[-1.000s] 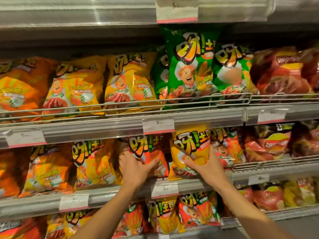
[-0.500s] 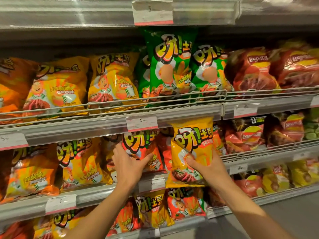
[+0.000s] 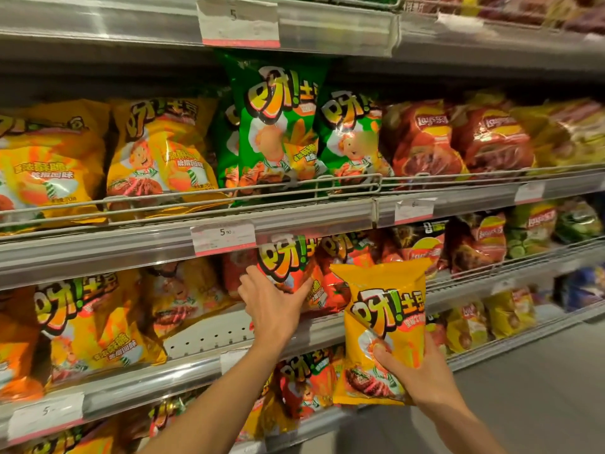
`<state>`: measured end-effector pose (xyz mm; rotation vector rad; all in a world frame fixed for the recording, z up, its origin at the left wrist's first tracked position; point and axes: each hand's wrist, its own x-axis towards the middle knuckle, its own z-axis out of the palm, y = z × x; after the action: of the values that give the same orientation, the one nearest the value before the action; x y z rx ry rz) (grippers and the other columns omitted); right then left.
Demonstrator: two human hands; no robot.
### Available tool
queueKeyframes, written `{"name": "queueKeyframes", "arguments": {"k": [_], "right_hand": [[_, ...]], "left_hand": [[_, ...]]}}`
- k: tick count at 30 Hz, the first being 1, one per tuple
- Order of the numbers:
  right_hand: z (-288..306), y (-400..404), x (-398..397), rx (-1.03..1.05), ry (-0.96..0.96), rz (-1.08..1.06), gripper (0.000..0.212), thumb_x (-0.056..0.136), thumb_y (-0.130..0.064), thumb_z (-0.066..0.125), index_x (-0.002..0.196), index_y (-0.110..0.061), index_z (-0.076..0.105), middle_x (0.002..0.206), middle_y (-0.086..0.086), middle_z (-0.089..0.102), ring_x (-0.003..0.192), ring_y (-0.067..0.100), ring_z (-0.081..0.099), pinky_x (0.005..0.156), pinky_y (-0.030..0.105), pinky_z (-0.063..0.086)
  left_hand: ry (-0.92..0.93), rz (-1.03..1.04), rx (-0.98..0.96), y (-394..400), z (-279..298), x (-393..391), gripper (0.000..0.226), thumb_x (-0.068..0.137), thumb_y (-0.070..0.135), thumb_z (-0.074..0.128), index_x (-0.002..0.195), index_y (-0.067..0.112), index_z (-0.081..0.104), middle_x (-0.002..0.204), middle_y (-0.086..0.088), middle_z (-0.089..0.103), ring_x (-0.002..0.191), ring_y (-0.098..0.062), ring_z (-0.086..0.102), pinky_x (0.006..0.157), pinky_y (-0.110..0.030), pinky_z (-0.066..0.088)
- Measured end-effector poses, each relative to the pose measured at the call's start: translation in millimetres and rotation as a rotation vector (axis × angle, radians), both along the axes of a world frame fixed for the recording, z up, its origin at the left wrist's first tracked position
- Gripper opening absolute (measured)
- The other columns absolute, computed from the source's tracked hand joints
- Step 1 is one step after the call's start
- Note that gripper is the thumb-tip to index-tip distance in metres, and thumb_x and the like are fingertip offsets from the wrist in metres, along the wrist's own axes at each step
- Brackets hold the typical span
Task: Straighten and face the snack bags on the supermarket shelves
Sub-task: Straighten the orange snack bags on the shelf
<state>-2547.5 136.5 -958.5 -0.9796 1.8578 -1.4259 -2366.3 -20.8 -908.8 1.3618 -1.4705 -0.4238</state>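
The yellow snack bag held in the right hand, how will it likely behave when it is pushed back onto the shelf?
The yellow snack bag looks puffed, so probably light and springy. Its glossy film may slip against neighbouring bags. The right hand grips only its lower part, yet it stands upright, so it seems fairly stiff.

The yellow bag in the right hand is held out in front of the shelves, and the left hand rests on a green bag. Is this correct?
Not quite: the head view shows the left hand on a red-orange bag, not a green one. The right hand does hold the yellow bag out in front of the shelves.
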Motion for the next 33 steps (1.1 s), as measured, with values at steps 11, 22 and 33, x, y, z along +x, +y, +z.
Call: {"name": "queueKeyframes", "arguments": {"k": [11,22,33], "right_hand": [[10,23,24,-0.074,0.083,0.035,0.08,0.061,-0.049,0.087,0.132,-0.031,0.055,0.12,-0.009,0.07,0.113,0.015,0.066,0.103,0.048,0.051],[13,24,83,-0.049,0.077,0.155,0.094,0.048,-0.059,0.093,0.131,-0.041,0.054,0.116,-0.016,0.072,0.113,0.008,0.066,0.1,0.042,0.053],[18,-56,197,0.049,0.168,0.41,0.06,0.069,-0.048,0.09,0.119,-0.039,0.058,0.109,-0.019,0.072,0.103,0.004,0.067,0.093,0.036,0.053]], "left_hand": [[-0.05,-0.081,0.068,12,-18,-5,0.089,0.065,0.06,0.082,0.124,0.01,0.037,0.123,-0.008,0.04,0.118,-0.029,0.039,0.094,-0.042,0.041],[-0.193,-0.262,0.032,21,-28,77,0.074,0.081,0.046,0.076,0.139,0.014,0.041,0.13,-0.003,0.044,0.124,-0.02,0.043,0.1,-0.033,0.041],[-1.147,-0.008,-0.225,59,-62,263,0.046,0.078,0.029,0.07,0.116,0.004,0.069,0.116,-0.015,0.065,0.101,-0.036,0.064,0.084,-0.046,0.056]]}}
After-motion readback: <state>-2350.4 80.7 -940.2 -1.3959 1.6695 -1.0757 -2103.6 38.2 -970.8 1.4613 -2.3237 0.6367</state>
